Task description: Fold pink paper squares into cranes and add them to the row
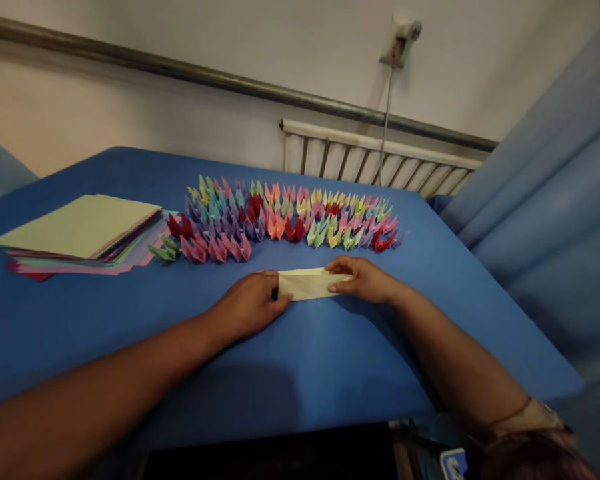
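A pale yellow sheet of paper (307,285), folded into a narrow rectangle, is held between my two hands just above or on the blue table. My left hand (253,300) grips its left end, thumb in front and fingers behind. On the right end, my right hand (357,277) pinches the paper between thumb and fingers. Beyond the hands stand several rows of small folded paper cranes (275,223) in pink, red, purple, green, yellow and blue. Whether the folded sheet touches the table is hard to tell.
A stack of coloured paper sheets (80,227), pale yellow on top, lies at the left. The blue tabletop (220,393) ends near my body. Behind it are a wall rail (205,80) and a radiator (370,157). A blue curtain (540,220) hangs at the right.
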The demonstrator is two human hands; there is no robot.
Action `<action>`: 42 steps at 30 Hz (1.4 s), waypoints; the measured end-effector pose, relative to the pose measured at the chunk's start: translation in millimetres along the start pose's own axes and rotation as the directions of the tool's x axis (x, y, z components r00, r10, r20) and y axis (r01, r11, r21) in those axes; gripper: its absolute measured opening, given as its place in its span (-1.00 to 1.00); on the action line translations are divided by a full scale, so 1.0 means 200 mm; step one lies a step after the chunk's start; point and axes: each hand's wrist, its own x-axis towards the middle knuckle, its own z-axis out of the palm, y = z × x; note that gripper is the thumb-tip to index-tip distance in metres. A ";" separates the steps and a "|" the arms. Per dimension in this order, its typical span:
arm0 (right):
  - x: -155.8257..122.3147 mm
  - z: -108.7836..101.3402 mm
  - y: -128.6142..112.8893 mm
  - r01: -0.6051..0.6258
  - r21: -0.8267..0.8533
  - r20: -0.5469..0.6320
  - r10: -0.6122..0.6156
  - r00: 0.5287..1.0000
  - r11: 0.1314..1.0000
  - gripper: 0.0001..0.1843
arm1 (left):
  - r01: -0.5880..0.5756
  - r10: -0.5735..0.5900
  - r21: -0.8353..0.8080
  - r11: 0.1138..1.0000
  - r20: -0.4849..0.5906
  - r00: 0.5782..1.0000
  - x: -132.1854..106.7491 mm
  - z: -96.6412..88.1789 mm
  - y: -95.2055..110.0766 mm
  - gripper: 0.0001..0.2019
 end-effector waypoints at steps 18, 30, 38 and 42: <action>0.01 0.10 -0.07 -0.114 -0.475 -0.232 0.001 0.973 0.872 -0.24 | -0.336 0.369 0.339 0.879 -0.036 0.929 -0.04 0.04 0.00 -0.38; -0.04 0.19 -0.13 0.021 -0.741 -0.093 -0.134 0.987 0.671 -0.42 | -0.380 0.203 0.401 0.833 0.418 0.886 -0.13 0.10 0.04 -0.14; -0.07 0.21 -0.16 -0.104 -0.805 -0.130 -0.002 0.992 0.584 -0.41 | -0.382 0.260 0.388 0.839 0.330 0.907 -0.10 0.11 0.00 -0.20; -0.07 0.19 -0.18 -0.143 -0.811 -0.184 -0.016 0.983 0.567 -0.45 | -0.406 0.279 0.349 0.844 0.361 0.890 -0.09 0.13 -0.03 -0.19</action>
